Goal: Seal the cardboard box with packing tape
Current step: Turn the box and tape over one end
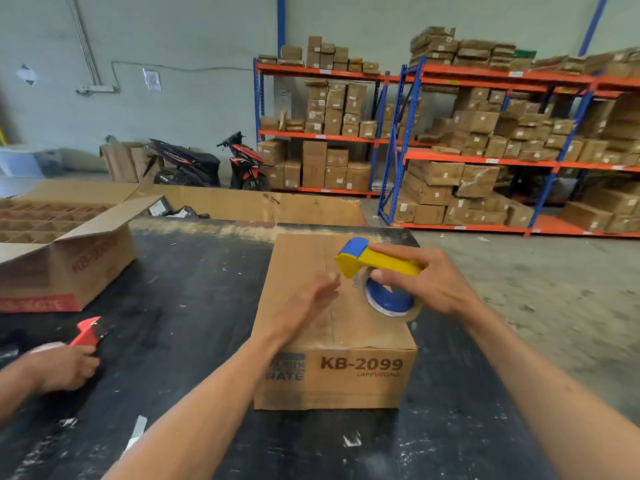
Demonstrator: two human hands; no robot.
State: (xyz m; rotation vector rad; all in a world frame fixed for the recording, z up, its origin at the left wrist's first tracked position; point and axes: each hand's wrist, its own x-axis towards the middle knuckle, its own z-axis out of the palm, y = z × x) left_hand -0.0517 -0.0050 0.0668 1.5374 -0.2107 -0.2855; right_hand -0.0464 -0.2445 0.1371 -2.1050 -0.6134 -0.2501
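A closed cardboard box (pixel 346 372) marked KB-2099 stands on the black table (pixel 173 306) in front of me, its top flaps meeting along a centre seam. My right hand (pixel 426 282) grips a yellow and blue tape dispenser (pixel 377 271) with a roll of clear tape, held just above the right part of the box top. My left hand (pixel 308 303) lies flat on the box top near the seam, fingers stretched out and slightly blurred.
Another person's hand (pixel 59 367) at the left edge holds a red tape dispenser (pixel 88 332). An open box with dividers (pixel 65 258) sits at the left. Flat cardboard (pixel 242 202) lies behind the table. Shelves of cartons (pixel 485 140) and two scooters (pixel 214 164) stand beyond.
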